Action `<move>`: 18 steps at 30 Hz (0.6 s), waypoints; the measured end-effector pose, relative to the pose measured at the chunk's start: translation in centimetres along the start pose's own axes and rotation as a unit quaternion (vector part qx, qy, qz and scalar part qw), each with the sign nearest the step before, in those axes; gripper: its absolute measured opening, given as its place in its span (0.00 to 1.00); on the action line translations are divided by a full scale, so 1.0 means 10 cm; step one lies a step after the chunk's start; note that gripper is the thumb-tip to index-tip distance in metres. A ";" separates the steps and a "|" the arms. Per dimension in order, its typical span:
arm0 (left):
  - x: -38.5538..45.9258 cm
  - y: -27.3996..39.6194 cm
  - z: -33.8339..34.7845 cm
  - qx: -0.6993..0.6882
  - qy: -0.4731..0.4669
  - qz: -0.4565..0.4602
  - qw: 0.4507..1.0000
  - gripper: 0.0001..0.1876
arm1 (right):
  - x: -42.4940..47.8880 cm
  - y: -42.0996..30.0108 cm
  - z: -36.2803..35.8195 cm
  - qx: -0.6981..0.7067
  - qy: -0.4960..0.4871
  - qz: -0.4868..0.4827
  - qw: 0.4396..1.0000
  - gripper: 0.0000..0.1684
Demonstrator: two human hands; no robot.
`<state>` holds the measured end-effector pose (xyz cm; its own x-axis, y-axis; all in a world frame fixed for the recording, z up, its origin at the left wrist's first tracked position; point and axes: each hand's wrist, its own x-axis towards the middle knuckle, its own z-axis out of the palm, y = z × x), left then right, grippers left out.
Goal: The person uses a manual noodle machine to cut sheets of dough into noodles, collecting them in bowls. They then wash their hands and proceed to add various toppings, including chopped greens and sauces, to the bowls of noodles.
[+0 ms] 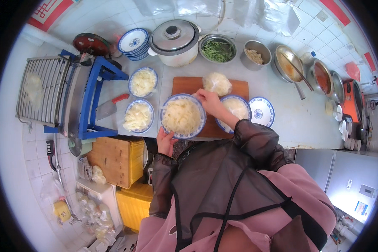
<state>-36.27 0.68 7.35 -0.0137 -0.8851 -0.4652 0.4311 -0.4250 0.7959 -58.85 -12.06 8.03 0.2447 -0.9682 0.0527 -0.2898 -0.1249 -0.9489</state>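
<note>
A blue-and-white patterned bowl (203, 111) heaped with wide pale noodles (181, 116) is before me, over the left part of a wooden cutting board (189, 82). My left hand (166, 142) grips its lower left rim, thumb on top. At its upper right rim are the bent fingers of my right hand (209, 101), which seem to pinch the edge; the fingertips are partly hidden. A clear plastic bag of noodles (217, 83) lies on the board just beyond that hand. Under my right forearm, a second patterned bowl (224, 125) holds bagged noodles (237, 106).
Two noodle plates (143, 82) (138, 116) and a red-handled cleaver (108, 106) lie left. Behind stand stacked plates (134, 41), a lidded pot (175, 42), greens in a metal bowl (218, 48) and a steel pot (255, 55). An unfilled plate (262, 112) and pans (289, 64) are right.
</note>
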 end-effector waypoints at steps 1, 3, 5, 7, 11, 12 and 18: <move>0.01 0.01 -0.02 0.018 -0.006 0.003 1.000 0.26 | 0.04 0.04 0.01 0.078 -0.014 0.041 0.996 0.05; 0.00 0.01 -0.10 0.051 -0.011 0.008 0.999 0.25 | 0.18 0.02 -0.08 0.372 -0.091 0.230 0.895 0.10; -0.01 0.10 -0.05 0.064 -0.020 0.003 0.998 0.25 | 0.28 -0.03 -0.13 0.465 -0.136 0.316 0.816 0.15; 0.04 0.14 -0.05 0.101 -0.037 -0.004 0.994 0.25 | 0.38 -0.06 -0.09 0.392 -0.157 0.312 0.851 0.20; 0.18 0.14 -0.02 0.177 -0.059 0.010 0.982 0.25 | 0.39 -0.12 0.02 0.190 -0.136 0.069 0.970 0.23; 0.19 0.13 -0.03 0.184 -0.051 0.021 0.981 0.25 | 0.34 -0.21 0.11 0.101 -0.136 -0.019 0.985 0.24; 0.86 -0.39 -0.44 0.303 0.006 0.159 0.940 0.22 | -0.04 -0.32 0.35 -0.015 -0.036 -0.115 0.993 0.20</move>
<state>-34.09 -4.49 -1.44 0.0418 -0.9849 -0.1678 -0.1806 -0.1726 0.9683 -54.81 -10.48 10.01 0.3721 -0.8957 0.2434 -0.2461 -0.3481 -0.9046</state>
